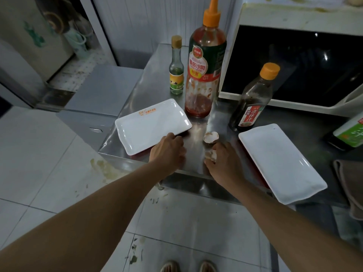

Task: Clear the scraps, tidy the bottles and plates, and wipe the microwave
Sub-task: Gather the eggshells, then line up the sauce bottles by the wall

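Pinching one eggshell piece (211, 155) in right hand (222, 163) at lower centre of frame; second eggshell half (210, 137) lay loose just above on steel counter (198, 122). Left hand (168, 152) rested with fingers relaxed at near edge of left plate (151, 124), gripping nothing. Likely risks: brittle shell crumbling under squeeze, scattering bits; nudged plate sliding off corner. Smeared, reflective surface; stained tile floor (59, 173) at lower left; microwave (294, 65) at upper right.
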